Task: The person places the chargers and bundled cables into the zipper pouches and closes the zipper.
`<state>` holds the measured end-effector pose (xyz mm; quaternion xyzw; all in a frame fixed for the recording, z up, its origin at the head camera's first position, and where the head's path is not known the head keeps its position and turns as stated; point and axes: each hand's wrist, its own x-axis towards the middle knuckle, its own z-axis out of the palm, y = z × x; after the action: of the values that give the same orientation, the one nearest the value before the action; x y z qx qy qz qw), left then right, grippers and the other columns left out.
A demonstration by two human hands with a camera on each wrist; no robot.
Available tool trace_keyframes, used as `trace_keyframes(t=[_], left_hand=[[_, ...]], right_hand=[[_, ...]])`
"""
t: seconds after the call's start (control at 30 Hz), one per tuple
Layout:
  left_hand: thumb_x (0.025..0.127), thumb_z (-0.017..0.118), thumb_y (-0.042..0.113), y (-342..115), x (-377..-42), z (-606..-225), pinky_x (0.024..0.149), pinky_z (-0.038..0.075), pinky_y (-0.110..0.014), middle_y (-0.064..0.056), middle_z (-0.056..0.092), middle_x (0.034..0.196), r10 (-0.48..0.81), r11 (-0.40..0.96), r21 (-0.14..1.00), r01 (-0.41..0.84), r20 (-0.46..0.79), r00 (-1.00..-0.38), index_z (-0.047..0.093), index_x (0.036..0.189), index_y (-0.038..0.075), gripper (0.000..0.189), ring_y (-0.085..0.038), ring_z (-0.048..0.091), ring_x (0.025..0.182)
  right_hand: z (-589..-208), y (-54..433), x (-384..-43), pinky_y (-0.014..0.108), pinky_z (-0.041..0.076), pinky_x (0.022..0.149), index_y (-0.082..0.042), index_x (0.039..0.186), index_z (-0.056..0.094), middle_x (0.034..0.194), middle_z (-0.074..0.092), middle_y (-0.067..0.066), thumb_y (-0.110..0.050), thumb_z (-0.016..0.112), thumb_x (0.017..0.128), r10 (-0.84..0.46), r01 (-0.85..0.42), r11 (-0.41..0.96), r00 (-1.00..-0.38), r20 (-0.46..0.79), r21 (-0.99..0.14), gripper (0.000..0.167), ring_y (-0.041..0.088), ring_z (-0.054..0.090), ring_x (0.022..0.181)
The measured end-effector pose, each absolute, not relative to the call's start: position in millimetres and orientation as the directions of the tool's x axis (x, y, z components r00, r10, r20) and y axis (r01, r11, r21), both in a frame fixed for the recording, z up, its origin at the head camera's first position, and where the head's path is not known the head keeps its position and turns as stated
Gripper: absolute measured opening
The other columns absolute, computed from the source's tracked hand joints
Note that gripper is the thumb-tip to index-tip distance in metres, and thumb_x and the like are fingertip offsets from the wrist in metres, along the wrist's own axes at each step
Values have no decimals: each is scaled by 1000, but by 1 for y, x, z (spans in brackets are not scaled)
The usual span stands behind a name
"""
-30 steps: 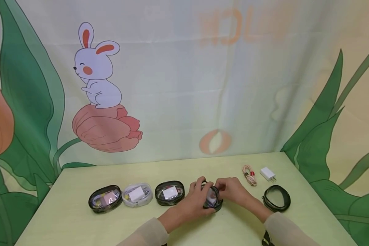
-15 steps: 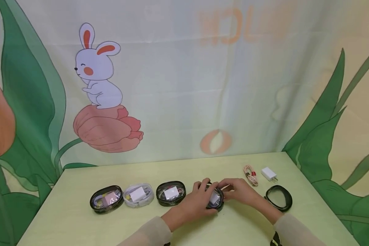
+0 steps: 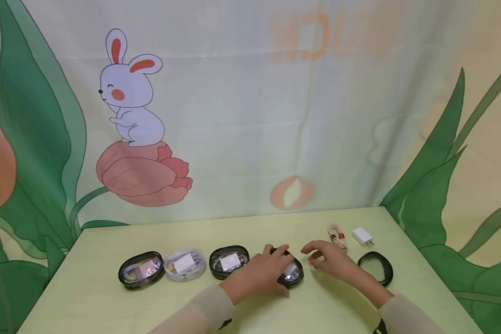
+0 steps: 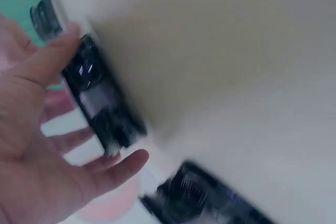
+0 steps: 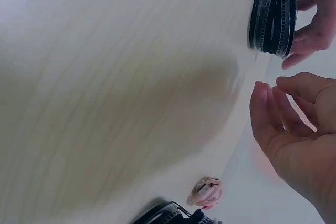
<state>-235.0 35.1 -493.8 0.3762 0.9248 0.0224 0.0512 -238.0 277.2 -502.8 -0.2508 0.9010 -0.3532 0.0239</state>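
Right of the middle of the table lies an oval black-trimmed zip case (image 3: 293, 273) with a clear top. My left hand (image 3: 264, 270) spreads over its left part, fingers across the top and far edge, the thumb out beside the near edge. In the left wrist view this same case (image 4: 102, 98), blurred, sits within the loose span of that hand's digits. My right hand (image 3: 330, 260) hovers a little to the right of the case, thumb and fingertips bent toward each other with nothing between them. In the right wrist view a gap separates those fingertips from the case (image 5: 273, 19).
To the left stand three filled oval cases: a black one (image 3: 142, 270), a white one (image 3: 186, 264) and another black one (image 3: 229, 262). At the right are a bundled pink cable (image 3: 337, 236), a white charger plug (image 3: 362, 236) and a see-through black case (image 3: 387, 272). A rabbit-print curtain (image 3: 234, 116) hangs behind.
My right hand has come away from the case's right side and moved right. The case's top, tilted up earlier, now lies down. My left thumb has straightened off the near edge.
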Motion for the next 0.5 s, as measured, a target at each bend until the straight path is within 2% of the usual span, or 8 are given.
trace_keyframes(t=[0.13, 0.2, 0.27, 0.33, 0.4, 0.5], left_hand=[[86, 83, 37, 27, -240, -485, 100, 52, -41, -3, 33, 162, 790, 608, -34, 793, -78, -609, 50, 146, 22, 70, -27, 36, 145], [90, 80, 29, 24, -242, -483, 105, 49, -36, -2, 38, 159, 838, 536, -106, 838, -58, -543, 50, 147, 18, 65, -23, 37, 145], [93, 77, 28, 24, -243, -484, 108, 46, -32, -1, 43, 157, 861, 494, -164, 854, -44, -507, 50, 147, 15, 62, -19, 41, 143], [94, 74, 33, 25, -242, -487, 106, 47, -30, 0, 47, 153, 855, 502, -201, 841, -35, -518, 49, 148, 15, 62, -17, 47, 138], [93, 73, 43, 27, -239, -491, 97, 51, -30, 1, 52, 148, 828, 543, -231, 808, -11, -560, 51, 146, 16, 63, -17, 53, 127], [91, 69, 57, 31, -233, -498, 87, 53, -30, 1, 57, 134, 776, 615, -268, 742, 38, -629, 53, 140, 17, 66, -18, 56, 111]], right_hand=[[-497, 275, -228, 23, 53, 66, -6, 94, 66, 90, 68, 4, 0, 72, 89, -431, -420, 707, -894, 124, -569, 11, 12, 66, 76], [-493, 272, -220, 23, 47, 59, -12, 84, 62, 80, 62, -5, -9, 76, 89, -410, -383, 747, -909, 77, -544, 16, 6, 56, 67], [-491, 266, -212, 24, 42, 55, -17, 79, 59, 73, 57, -9, -20, 78, 89, -403, -350, 775, -915, 15, -527, 22, 5, 49, 62], [-492, 260, -205, 25, 40, 53, -19, 79, 60, 70, 56, -10, -29, 78, 89, -395, -312, 793, -917, -51, -523, 23, 6, 47, 59], [-494, 253, -199, 26, 40, 52, -20, 80, 62, 70, 57, -9, -32, 78, 89, -363, -265, 810, -927, -94, -523, 22, 8, 49, 58], [-500, 244, -195, 29, 41, 52, -19, 81, 64, 70, 59, -9, -32, 80, 88, -275, -183, 842, -955, -113, -507, 22, 11, 52, 59]])
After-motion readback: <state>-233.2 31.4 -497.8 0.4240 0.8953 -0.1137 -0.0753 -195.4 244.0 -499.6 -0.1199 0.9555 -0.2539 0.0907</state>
